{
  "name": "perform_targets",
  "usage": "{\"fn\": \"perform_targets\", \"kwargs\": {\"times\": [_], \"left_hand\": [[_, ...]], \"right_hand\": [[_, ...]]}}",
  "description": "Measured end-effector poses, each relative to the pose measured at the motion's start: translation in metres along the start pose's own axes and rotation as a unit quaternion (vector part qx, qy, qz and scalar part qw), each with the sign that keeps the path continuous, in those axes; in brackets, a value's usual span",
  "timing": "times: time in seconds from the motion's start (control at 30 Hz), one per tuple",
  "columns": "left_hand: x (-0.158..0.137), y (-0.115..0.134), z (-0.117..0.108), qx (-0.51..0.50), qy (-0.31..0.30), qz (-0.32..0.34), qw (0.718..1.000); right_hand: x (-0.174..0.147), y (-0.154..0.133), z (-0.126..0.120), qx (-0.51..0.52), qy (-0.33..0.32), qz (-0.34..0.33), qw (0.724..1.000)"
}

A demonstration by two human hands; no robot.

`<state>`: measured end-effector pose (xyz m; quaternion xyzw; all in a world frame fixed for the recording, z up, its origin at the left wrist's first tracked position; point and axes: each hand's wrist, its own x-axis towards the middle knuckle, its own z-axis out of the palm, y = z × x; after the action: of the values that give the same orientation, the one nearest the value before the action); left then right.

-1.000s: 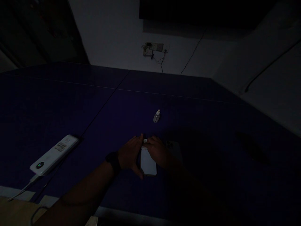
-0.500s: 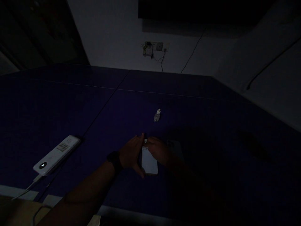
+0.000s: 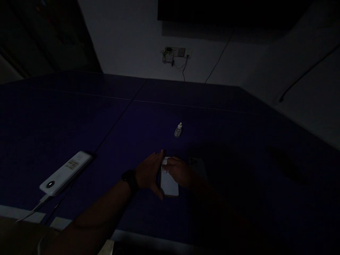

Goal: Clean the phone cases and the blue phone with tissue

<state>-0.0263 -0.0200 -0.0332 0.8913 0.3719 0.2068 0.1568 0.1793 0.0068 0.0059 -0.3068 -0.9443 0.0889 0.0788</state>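
A phone with a pale, whitish face lies flat on the dark blue table. My left hand, with a dark watch on the wrist, rests along its left edge, thumb and fingers spread. Over the phone's upper part, my right hand is closed with bent fingers on a small crumpled white wipe, mostly hidden under the fingertips. Just right of that hand lies a dark phone, camera side up, partly covered by the arm. Beyond the hands stands a small clear bottle with a white cap.
At the left lies a white power bank with a lit round display and a white cable. A seam crosses the blue table. Sockets with cords are on the far wall, below a dark screen. The room is dim.
My right hand has shifted slightly downward over the phone with the wipe, baring more of its top end. My left hand keeps its place. The view has shifted a little.
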Motion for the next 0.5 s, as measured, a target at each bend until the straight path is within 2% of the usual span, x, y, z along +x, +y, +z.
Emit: {"fn": "perform_targets", "kwargs": {"times": [0.23,0.33,0.5], "left_hand": [[-0.0011,-0.0005,-0.0007,-0.001,-0.003,-0.007,1.0],[-0.0008,-0.0007,-0.0001,-0.004,0.0,-0.005,1.0],[-0.0003,0.0005,-0.0004,-0.003,0.003,-0.006,1.0]], "right_hand": [[0.0029,-0.0017,-0.0013,-0.077,0.036,0.085,0.993],[0.0008,-0.0038,-0.0007,-0.08,0.014,0.065,0.995],[-0.0038,0.003,-0.0019,-0.035,-0.025,-0.017,0.999]]}}
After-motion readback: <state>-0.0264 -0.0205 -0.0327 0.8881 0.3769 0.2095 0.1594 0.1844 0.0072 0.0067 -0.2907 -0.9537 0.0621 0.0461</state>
